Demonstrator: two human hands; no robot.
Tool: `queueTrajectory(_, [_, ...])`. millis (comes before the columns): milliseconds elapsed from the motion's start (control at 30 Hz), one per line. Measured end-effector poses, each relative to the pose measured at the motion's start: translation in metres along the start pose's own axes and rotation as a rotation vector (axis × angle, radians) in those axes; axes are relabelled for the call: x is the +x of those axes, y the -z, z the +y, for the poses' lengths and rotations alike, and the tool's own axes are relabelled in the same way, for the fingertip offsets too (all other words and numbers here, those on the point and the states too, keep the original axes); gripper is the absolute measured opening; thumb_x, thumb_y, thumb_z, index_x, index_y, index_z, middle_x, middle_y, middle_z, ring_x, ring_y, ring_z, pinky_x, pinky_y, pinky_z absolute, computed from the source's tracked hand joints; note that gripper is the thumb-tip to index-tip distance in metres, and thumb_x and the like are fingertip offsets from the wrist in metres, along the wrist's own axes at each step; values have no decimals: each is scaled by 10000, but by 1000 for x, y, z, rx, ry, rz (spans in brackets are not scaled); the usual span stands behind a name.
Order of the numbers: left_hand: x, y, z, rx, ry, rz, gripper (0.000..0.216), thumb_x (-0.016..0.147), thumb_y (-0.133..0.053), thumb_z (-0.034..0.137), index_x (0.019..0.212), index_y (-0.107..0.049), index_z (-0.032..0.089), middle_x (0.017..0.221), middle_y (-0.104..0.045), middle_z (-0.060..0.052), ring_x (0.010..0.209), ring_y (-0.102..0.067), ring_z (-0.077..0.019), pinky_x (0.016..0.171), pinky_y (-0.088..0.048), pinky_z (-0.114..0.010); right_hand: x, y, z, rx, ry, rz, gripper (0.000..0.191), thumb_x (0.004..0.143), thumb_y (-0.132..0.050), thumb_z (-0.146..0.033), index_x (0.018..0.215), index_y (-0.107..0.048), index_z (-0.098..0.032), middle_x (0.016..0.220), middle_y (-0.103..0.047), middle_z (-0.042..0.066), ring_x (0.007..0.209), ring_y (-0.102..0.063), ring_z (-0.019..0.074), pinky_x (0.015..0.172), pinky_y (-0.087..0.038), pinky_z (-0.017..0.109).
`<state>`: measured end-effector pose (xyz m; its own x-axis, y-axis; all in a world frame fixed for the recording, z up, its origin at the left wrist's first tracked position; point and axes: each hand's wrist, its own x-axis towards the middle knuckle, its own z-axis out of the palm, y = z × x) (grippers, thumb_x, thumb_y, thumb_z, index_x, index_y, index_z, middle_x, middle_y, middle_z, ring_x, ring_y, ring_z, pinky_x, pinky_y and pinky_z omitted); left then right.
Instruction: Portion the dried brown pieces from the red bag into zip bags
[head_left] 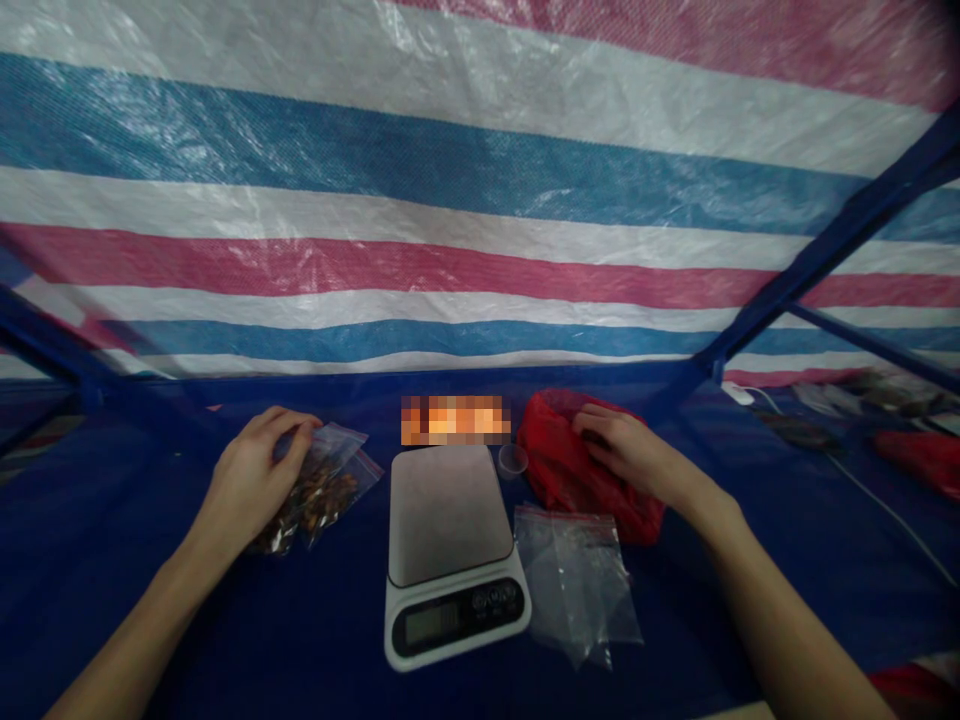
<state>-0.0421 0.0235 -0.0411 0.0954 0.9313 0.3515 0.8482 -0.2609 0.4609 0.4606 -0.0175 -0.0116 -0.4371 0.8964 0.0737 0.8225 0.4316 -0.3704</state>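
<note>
My left hand (262, 460) is at the left, thumb and fingertips pinched at the top corner of a clear zip-lock bag (330, 485) with small brown pieces inside. A second filled bag lies partly under that hand. At the right, my right hand (626, 450) has its fingers curled at the mouth of a crumpled red plastic bag (559, 465); the fingertips are partly hidden, and so are the bag's contents. Between my hands stands a kitchen scale (452, 515) with nothing on its metal plate; its display is unreadable.
Flat clear zip-lock bags (574, 580) overlap right of the scale. A small clear round cup (513, 460) sits by the red bag. Behind the scale is a blurred-out orange patch (455, 420). Striped sheeting (450, 250) and blue frame bars (817, 240) enclose the blue table (300, 640).
</note>
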Motion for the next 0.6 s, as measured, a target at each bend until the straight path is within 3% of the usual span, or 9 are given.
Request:
queueTrajectory(200, [-1,1,2,-12,1,13,362,1006,-449,480,1004,-728,249,1082,-733,-53,1073,-707,-281,994,-520,-406,-8,18,9,61,-21,143,172,979,-545,-148,869,-659,-215,923,-688,60,792,-664,200,750,-502,311])
queueTrajectory(333, [-1,2,6,-1,15,-5,381,1016,-429,474,1021,-723,232,1104,-726,-72,1093,-701,-306,999,-511,-446,-8,24,-8,94,-2,319,123,997,-599,-207,910,-685,-222,957,-701,71,838,-686,216,778,-532,330])
queueTrajectory(467, [-1,4,8,7,23,-3,380,1024,-417,473,1020,-716,240,1114,-726,-74,1116,-697,-314,1014,-505,-447,1,7,-47,175,81,475,132,1025,-606,-195,940,-699,-234,989,-713,76,942,-698,234,852,-560,356])
queueTrajectory(600, [-1,6,9,24,16,-22,368,1024,-418,439,1040,-713,220,1133,-719,-83,1132,-689,-331,1021,-506,-463,11,-23,-75,201,213,439,121,1039,-616,-161,1003,-695,-244,1047,-720,67,1002,-692,222,897,-571,350])
